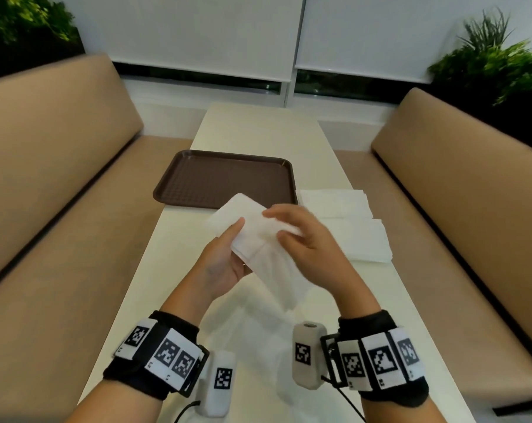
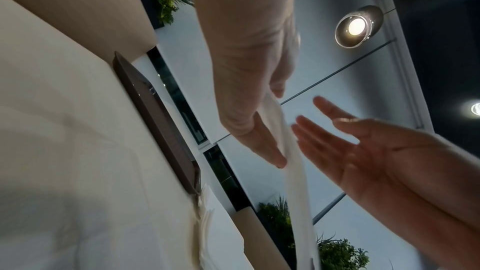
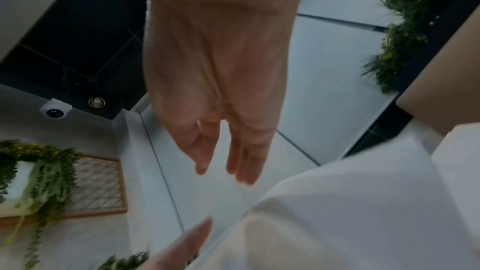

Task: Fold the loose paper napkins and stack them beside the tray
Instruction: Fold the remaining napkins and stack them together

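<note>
Napkin held in air at table centre, 6 o'clock of tray; white, thin, partly folded, lower flap hanging limp. Left hand pinches it, thumb on top. Right hand relaxed, fingers straight, just beside it. Best: align edges, then crease. Stack at 3 o'clock
</note>
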